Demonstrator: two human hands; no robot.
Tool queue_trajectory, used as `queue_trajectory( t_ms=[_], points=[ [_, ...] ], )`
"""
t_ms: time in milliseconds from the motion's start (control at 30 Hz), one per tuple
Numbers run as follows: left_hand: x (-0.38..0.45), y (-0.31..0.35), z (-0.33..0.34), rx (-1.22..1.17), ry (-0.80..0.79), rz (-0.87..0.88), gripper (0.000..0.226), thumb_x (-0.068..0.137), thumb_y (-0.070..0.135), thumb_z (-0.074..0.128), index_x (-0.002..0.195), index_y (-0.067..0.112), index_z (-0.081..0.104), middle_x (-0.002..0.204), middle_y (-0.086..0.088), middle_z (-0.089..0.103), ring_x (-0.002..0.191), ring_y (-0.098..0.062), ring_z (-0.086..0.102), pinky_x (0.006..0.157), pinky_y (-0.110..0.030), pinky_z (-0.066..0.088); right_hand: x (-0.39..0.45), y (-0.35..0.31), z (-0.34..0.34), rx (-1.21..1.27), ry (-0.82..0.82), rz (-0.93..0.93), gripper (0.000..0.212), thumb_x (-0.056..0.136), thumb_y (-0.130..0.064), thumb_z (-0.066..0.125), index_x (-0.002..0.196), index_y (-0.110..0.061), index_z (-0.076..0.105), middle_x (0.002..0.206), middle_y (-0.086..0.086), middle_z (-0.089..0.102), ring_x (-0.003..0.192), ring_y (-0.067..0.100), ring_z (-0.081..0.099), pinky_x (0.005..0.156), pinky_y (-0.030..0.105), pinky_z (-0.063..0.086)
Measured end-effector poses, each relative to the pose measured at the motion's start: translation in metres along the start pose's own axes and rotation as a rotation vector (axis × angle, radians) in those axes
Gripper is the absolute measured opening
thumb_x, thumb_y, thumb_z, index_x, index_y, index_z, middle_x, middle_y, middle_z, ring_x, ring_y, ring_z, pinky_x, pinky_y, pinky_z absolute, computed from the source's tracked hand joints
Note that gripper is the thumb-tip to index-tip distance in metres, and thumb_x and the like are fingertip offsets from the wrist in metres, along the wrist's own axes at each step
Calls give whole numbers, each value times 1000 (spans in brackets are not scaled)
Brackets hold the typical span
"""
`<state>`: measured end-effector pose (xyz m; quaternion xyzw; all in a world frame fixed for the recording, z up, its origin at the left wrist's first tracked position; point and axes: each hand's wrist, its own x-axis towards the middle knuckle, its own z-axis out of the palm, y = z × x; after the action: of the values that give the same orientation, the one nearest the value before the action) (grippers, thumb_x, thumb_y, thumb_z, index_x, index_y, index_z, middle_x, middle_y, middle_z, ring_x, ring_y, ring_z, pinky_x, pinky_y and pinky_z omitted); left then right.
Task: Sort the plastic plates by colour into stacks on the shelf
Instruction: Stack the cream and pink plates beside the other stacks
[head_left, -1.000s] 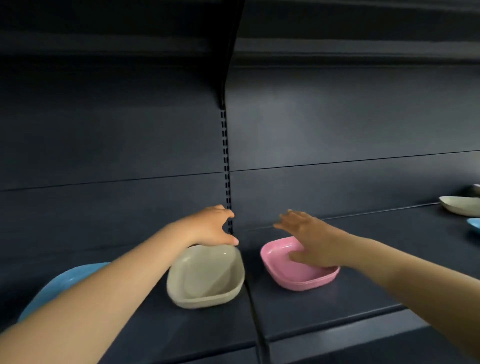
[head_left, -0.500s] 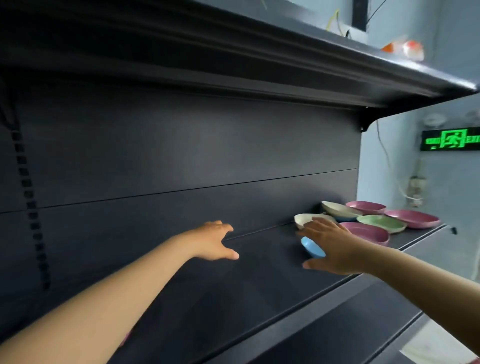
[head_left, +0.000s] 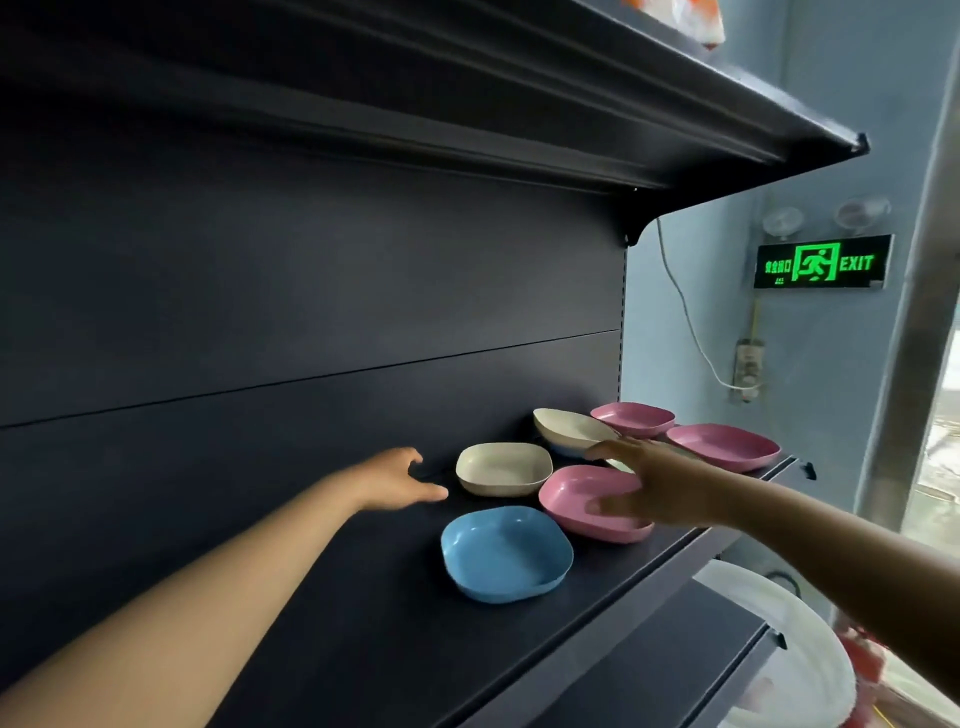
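Observation:
Several loose plastic plates lie at the right end of the dark shelf (head_left: 322, 613). A blue plate (head_left: 506, 553) is nearest me, a beige plate (head_left: 504, 467) lies behind it, and a pink plate (head_left: 576, 496) is to their right. Further back, another beige plate (head_left: 569, 428) rests tilted on something pale blue, with two more pink plates (head_left: 634, 418) (head_left: 722, 446) beyond. My right hand (head_left: 657, 483) is spread over the near pink plate, thumb inside its bowl, holding nothing. My left hand (head_left: 395, 480) hovers open just left of the first beige plate.
An upper shelf (head_left: 571, 119) overhangs the plates. A lower shelf edge (head_left: 649, 670) juts out below, with a white round object (head_left: 779, 654) beside it at lower right. A green exit sign (head_left: 823, 262) and cable hang on the blue wall to the right.
My view has swung right along the shelf to the loose plates. Both hands have travelled right; my right hand now reaches over the near pink plate, my left is beside the beige one.

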<state>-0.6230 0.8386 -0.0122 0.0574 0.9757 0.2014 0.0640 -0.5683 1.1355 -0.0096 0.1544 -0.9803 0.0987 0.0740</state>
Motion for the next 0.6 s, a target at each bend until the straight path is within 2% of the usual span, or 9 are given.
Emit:
queue_trajectory(
  t_ms=[67, 167, 200, 267, 367, 433, 500, 533, 600],
  points=[
    [30, 5, 3, -23, -23, -17, 74, 85, 51, 61, 144, 17, 34, 145, -3, 42, 129, -19, 44, 106, -30, 38, 13, 11, 2, 36, -40, 7, 66, 82, -51, 64, 139, -30, 40, 130, -10, 47, 106, 6, 41, 87, 19, 32],
    [74, 12, 14, -124, -76, -53, 73, 85, 50, 62, 142, 13, 37, 127, -5, 53, 107, -18, 57, 89, -28, 50, 37, 34, 3, 104, -90, 28, 65, 79, -59, 62, 136, -36, 42, 125, -20, 44, 109, 3, 45, 87, 18, 35],
    [88, 15, 17, -165, -87, -70, 70, 85, 49, 61, 139, 10, 39, 118, -5, 55, 100, -18, 59, 85, -28, 52, 45, 43, 3, 117, -101, 40, 65, 78, -61, 61, 135, -37, 43, 128, -19, 47, 111, 4, 47, 88, 20, 38],
    [114, 21, 24, -224, -90, -105, 65, 86, 49, 60, 133, 7, 45, 109, -6, 56, 93, -19, 60, 77, -27, 53, 60, 58, 2, 127, -106, 66, 61, 82, -53, 63, 136, -35, 42, 127, -14, 50, 103, 6, 50, 83, 20, 39],
    [148, 24, 33, -292, -97, -162, 70, 80, 54, 65, 129, 5, 50, 121, -11, 56, 91, -20, 61, 64, -23, 53, 81, 82, 0, 195, -117, 99, 66, 80, -43, 70, 138, -29, 41, 130, -10, 51, 107, 4, 48, 89, 16, 36],
    [165, 24, 38, -309, -124, -214, 76, 75, 56, 69, 129, 6, 50, 132, -18, 52, 98, -23, 62, 60, -23, 51, 97, 100, 0, 227, -120, 103, 85, 63, -65, 72, 136, -34, 42, 132, -11, 52, 115, 4, 50, 101, 23, 39],
    [177, 27, 41, -278, -138, -243, 74, 74, 55, 70, 127, 5, 52, 134, -20, 50, 113, -26, 57, 61, -24, 50, 121, 127, 5, 277, -111, 121, 97, 43, -83, 69, 128, -42, 46, 127, -11, 56, 116, 8, 54, 103, 35, 44],
    [183, 29, 42, -252, -134, -255, 73, 74, 55, 70, 125, 6, 53, 132, -19, 52, 114, -25, 56, 62, -24, 49, 134, 137, 7, 295, -116, 121, 91, 44, -80, 72, 124, -43, 48, 124, -11, 57, 115, 8, 55, 102, 37, 45],
    [193, 33, 42, -206, -136, -278, 69, 72, 56, 72, 121, 9, 56, 117, -14, 62, 104, -22, 61, 63, -23, 50, 159, 148, 7, 305, -168, 111, 69, 63, -58, 77, 124, -40, 50, 124, -10, 58, 114, 7, 56, 102, 34, 45]
  ],
)
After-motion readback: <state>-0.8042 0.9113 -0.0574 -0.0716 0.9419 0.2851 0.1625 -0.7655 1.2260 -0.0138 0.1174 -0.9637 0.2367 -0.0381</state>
